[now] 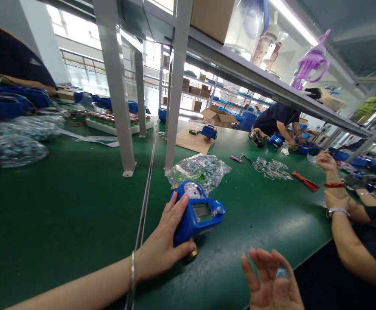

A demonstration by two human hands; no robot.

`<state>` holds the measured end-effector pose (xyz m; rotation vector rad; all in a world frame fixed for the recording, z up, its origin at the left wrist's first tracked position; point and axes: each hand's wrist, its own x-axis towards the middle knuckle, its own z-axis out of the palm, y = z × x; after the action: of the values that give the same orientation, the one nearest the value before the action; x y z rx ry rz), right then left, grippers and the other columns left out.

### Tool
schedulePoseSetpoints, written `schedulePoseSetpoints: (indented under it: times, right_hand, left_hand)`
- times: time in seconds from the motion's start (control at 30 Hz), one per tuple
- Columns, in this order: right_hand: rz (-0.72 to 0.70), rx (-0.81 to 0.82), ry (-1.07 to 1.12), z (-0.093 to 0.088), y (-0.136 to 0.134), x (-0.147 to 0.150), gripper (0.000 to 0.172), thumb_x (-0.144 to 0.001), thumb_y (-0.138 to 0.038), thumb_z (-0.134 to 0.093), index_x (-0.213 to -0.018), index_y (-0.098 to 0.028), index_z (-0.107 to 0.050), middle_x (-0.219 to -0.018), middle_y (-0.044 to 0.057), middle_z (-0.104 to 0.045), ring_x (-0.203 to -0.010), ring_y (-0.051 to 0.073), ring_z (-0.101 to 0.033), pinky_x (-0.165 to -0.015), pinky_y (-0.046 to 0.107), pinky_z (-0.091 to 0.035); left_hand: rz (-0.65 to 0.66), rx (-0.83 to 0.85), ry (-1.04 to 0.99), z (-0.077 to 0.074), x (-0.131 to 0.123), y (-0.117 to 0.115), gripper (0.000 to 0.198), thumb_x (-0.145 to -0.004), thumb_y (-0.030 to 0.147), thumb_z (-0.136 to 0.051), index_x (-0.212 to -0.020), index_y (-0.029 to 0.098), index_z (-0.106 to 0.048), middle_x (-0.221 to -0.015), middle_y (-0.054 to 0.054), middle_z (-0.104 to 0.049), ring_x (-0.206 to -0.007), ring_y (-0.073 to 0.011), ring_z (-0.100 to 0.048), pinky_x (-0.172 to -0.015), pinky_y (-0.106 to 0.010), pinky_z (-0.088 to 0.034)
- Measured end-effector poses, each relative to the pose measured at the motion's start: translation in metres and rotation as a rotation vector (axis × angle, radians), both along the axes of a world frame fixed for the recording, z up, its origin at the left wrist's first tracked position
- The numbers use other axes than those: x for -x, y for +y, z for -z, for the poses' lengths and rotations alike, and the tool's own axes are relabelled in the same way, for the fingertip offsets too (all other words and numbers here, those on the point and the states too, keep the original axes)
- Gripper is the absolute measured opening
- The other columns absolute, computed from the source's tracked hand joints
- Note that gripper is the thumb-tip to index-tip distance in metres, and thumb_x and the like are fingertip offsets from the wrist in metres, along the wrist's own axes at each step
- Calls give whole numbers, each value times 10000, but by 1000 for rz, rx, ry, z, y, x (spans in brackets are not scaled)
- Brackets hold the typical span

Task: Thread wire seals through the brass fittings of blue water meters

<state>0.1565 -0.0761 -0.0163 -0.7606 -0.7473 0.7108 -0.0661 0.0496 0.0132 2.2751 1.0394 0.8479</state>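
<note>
A blue water meter with a round dial, a small grey display and brass pipe ends rests on the green table. Around its left side my left hand is closed, fingers on top and thumb by the lower brass end. My right hand, palm up near the table's front edge, pinches a small pale-blue piece between thumb and index finger; its other fingers are spread. Just behind the meter lies a clear plastic bag of small pale-blue and green parts.
Two metal posts carry a shelf above the table. Wire loops and a red strip lie to the right. A co-worker's hands are at the right edge. More bagged parts lie at left.
</note>
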Motion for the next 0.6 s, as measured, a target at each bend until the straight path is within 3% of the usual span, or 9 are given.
schedulePoseSetpoints:
  times: [0.13, 0.23, 0.3, 0.37, 0.47, 0.6]
  right_hand:
    - [12, -7, 16, 12, 10, -20, 286, -869, -451, -551, -1111, -309, -606, -999, 60, -686, -957, 214, -656, -808, 475, -574]
    - [7, -17, 87, 16, 13, -26, 293, -857, -423, -581, -1103, -267, -616, -998, 65, -687, -967, 204, -654, -834, 460, -566]
    - [-10, -36, 121, 16, 12, -26, 296, -841, -400, -612, -1097, -251, -621, -991, 63, -689, -965, 203, -655, -843, 454, -561]
    - [-15, -57, 127, 14, 11, -23, 301, -822, -385, -643, -1090, -249, -625, -969, 58, -693, -945, 205, -662, -833, 449, -563]
    - [8, -48, 139, 8, 8, -12, 288, -837, -378, -626, -1097, -255, -618, -969, 47, -690, -946, 200, -661, -823, 437, -567]
    - [55, 30, 142, 0, 8, 5, 244, -908, -374, -516, -1127, -296, -589, -1022, 16, -678, -975, 166, -645, -849, 428, -559]
  left_hand:
    - [150, -11, 113, -1, -1, -1, 806, -877, 452, -565, -1456, 362, -12, -1544, -16, -82, -1412, -312, -25, -1123, -628, -61]
    - [80, 31, -50, -4, 3, -11, 618, -915, 320, -509, -1426, 360, -163, -1518, -22, -165, -1400, -275, -146, -1142, -569, -174]
    - [67, 7, -192, -6, 6, -23, 519, -911, 265, -497, -1370, 354, -270, -1449, -27, -268, -1346, -241, -273, -1129, -469, -286]
    - [198, 34, -280, -6, 7, -36, 485, -890, 306, -548, -1323, 343, -334, -1340, -28, -377, -1236, -214, -403, -1072, -365, -378]
    - [370, 260, -296, -2, 4, -51, 471, -886, 429, -547, -1302, 305, -367, -1208, -33, -496, -1023, -174, -535, -911, -261, -479]
    - [304, 488, -81, 2, 2, -56, 345, -962, 452, -332, -1165, 239, -512, -799, 0, -635, -684, -122, -578, -666, -177, -464]
